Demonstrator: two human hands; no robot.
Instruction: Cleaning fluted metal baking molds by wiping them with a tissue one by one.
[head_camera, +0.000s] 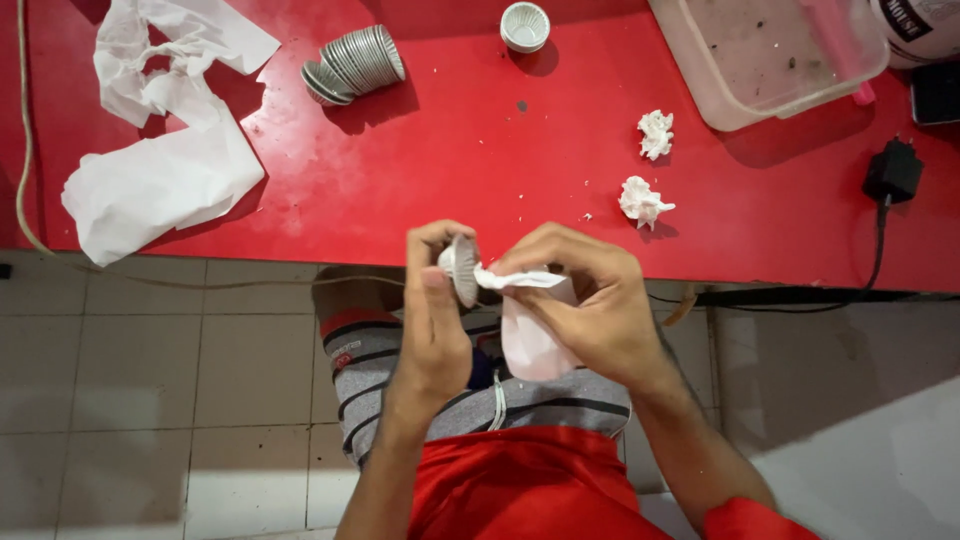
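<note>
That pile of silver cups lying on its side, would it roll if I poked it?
The stack of fluted cups lies sideways on the red table, so it would likely roll in a curve. Thin-looking ribbed walls suggest it is light and dents easily.

A white container (925, 25) with a dark label, perhaps a tub, sits top right.

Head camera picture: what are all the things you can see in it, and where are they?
Table: one, red, across the top.
Fluted metal cup stack: one, silver, lying on its side, table top left of middle.
Single fluted cup: one, white inside, top middle.
Loose tissue paper: one heap, white, table left.
Crumpled tissue balls: two, white, table right.
Plastic tub: one, clear, top right.
Charger plug: one, black, far right.
Left hand: holds a small silver fluted cup.
Right hand: presses white tissue against it.
</note>
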